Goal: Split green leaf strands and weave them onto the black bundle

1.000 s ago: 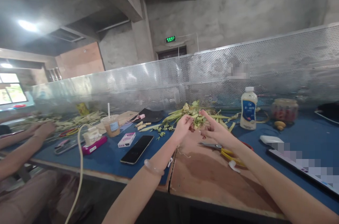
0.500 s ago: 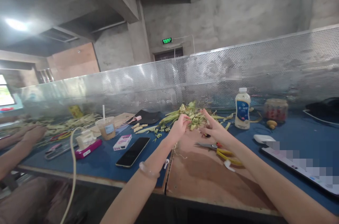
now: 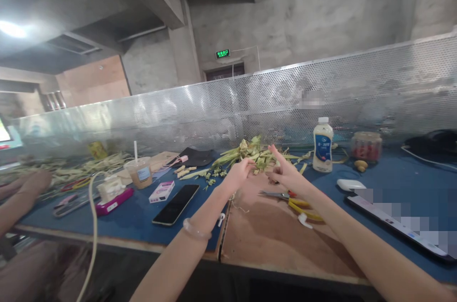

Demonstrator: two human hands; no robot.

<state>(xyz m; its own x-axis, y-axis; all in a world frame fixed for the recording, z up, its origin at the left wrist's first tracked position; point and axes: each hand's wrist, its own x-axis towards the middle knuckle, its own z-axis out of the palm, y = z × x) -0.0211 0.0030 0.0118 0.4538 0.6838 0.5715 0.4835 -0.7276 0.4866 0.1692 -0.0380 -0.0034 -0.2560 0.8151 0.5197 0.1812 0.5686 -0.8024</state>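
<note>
The heap of green stalks (image 3: 228, 156) lies at the middle of the frame, on the far side of the desk (image 3: 271, 240), and both of the person's hands are at its near edge. The left hand (image 3: 240, 174) has its fingertips drawn together against the greens; I cannot tell whether that grip pinches a stem. The right hand (image 3: 288, 179) stretches its index finger up and apart from the lower fingers, and from here I cannot tell what, if anything, its grip holds.

Under the right forearm, right of centre, I see scissors (image 3: 306, 208) with yellow handles, and a white earbud (image 3: 305, 220) just beside them. A dark phone (image 3: 176, 205) lies left of centre, near a small white and pink box (image 3: 162, 192), with a cup (image 3: 138, 173) and its straw farther back. A white-capped bottle (image 3: 323, 147) stands upright at right, a jar (image 3: 366, 147) beyond it. At the left edge, a co-worker's hand (image 3: 37, 183) is at another spread of stalks (image 3: 96, 166).
</note>
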